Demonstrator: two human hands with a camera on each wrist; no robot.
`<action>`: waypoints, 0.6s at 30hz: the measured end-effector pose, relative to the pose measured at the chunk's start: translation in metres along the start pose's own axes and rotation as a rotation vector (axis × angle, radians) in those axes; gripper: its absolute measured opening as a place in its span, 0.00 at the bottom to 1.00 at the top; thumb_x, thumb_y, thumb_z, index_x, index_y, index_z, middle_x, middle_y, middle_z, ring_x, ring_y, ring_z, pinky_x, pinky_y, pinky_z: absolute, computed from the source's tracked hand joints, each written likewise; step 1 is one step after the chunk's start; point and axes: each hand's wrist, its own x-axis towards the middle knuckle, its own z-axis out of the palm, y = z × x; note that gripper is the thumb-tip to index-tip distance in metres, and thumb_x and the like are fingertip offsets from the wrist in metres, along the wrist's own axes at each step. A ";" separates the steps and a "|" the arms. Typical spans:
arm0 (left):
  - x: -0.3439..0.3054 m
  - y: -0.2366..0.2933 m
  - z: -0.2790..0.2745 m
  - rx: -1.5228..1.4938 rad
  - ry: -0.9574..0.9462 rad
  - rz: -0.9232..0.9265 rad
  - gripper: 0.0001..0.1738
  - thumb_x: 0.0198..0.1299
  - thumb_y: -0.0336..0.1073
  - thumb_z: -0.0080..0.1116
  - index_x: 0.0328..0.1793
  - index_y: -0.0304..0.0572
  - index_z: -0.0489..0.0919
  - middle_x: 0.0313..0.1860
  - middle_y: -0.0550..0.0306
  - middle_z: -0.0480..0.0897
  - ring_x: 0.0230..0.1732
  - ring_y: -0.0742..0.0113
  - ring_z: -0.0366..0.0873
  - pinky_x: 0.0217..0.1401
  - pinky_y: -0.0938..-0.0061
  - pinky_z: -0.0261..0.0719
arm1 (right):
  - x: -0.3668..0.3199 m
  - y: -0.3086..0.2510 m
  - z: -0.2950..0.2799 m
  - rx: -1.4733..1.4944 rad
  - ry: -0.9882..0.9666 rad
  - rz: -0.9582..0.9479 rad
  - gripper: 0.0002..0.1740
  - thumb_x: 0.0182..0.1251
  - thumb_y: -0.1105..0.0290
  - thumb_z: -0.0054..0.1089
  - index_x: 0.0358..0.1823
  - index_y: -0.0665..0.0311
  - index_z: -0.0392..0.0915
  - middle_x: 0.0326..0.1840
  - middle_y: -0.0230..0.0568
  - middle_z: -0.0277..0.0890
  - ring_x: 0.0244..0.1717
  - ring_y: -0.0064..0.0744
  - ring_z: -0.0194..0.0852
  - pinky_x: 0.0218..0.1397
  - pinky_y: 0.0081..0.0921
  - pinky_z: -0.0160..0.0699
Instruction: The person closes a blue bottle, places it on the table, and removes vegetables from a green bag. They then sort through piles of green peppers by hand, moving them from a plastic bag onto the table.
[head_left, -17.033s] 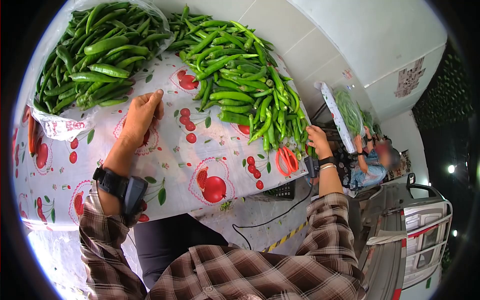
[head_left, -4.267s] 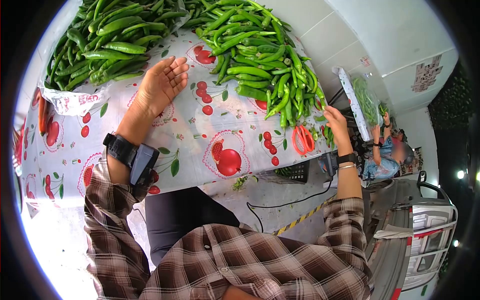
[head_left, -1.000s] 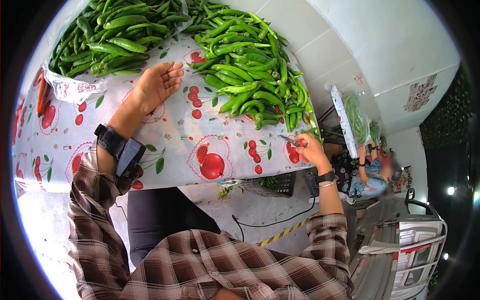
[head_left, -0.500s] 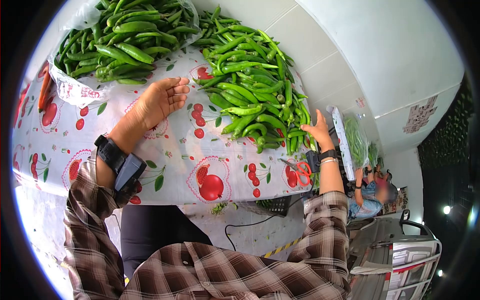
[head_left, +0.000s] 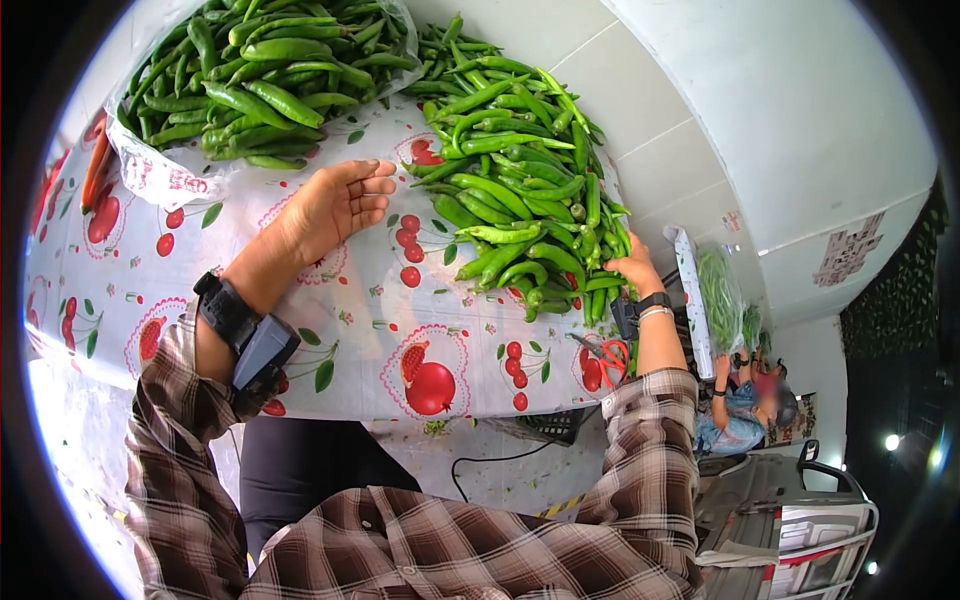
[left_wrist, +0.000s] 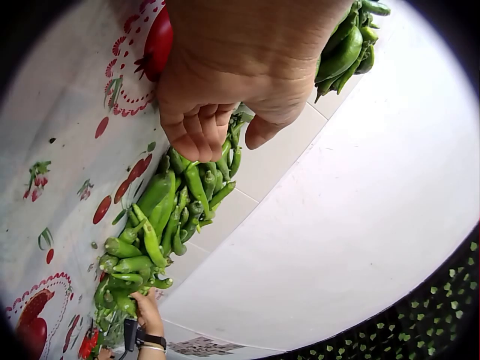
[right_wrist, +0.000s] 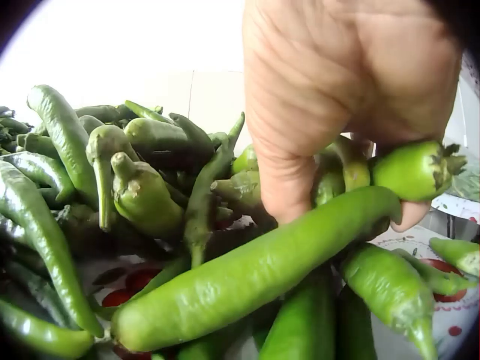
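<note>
In the head view a loose heap of long green chili peppers [head_left: 520, 190] lies on the fruit-patterned tablecloth. My right hand [head_left: 637, 272] is at the heap's right edge. The right wrist view has the right hand [right_wrist: 345, 97] over the heap, thumb and fingers curled down on either side of several green chili peppers [right_wrist: 341, 176]; a long pepper [right_wrist: 262, 277] crosses in front of the fingertips. Red-handled scissors [head_left: 613, 353] lie just below that hand. My left hand [head_left: 340, 208] hovers left of the heap, fingers loosely bent, holding nothing; the left wrist view repeats this hand [left_wrist: 232, 82].
A clear plastic bag [head_left: 165, 180] full of green chili peppers [head_left: 270, 90] stands at the upper left, with reddish peppers [head_left: 97, 170] beside it. Below the table edge sits a black crate [head_left: 560, 428]. Another person [head_left: 735, 415] works at a table with greens [head_left: 715, 295] to the right.
My right hand lifted from the scissors, leaving them at the table edge, opened, then reached into the heap's right edge and curled over peppers. The left hand stays almost in place.
</note>
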 end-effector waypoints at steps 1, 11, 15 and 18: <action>-0.001 0.000 0.000 0.000 0.004 0.001 0.15 0.65 0.38 0.43 0.51 0.37 0.73 0.36 0.62 0.78 0.35 0.74 0.75 0.42 0.80 0.76 | -0.001 -0.002 0.000 -0.024 0.009 -0.014 0.43 0.37 0.78 0.67 0.62 0.57 0.62 0.45 0.39 0.73 0.45 0.37 0.72 0.51 0.28 0.71; 0.000 0.000 0.001 0.004 0.009 0.005 0.16 0.65 0.38 0.42 0.51 0.37 0.73 0.36 0.62 0.78 0.35 0.74 0.75 0.42 0.80 0.76 | -0.015 -0.025 -0.010 0.355 -0.152 0.125 0.36 0.40 0.79 0.62 0.57 0.58 0.66 0.38 0.34 0.75 0.34 0.28 0.74 0.26 0.27 0.72; -0.001 0.001 0.002 0.001 0.022 0.004 0.16 0.65 0.38 0.42 0.51 0.37 0.73 0.36 0.62 0.78 0.35 0.74 0.75 0.42 0.80 0.76 | -0.018 -0.022 -0.005 0.278 -0.034 0.077 0.32 0.41 0.79 0.61 0.54 0.60 0.69 0.35 0.34 0.75 0.31 0.26 0.74 0.25 0.25 0.71; -0.001 0.000 0.001 0.001 0.009 0.012 0.15 0.65 0.38 0.42 0.51 0.37 0.73 0.37 0.62 0.78 0.35 0.74 0.75 0.42 0.80 0.76 | -0.028 -0.030 -0.012 0.272 0.008 0.095 0.32 0.40 0.80 0.63 0.54 0.62 0.71 0.42 0.40 0.78 0.40 0.31 0.76 0.44 0.26 0.73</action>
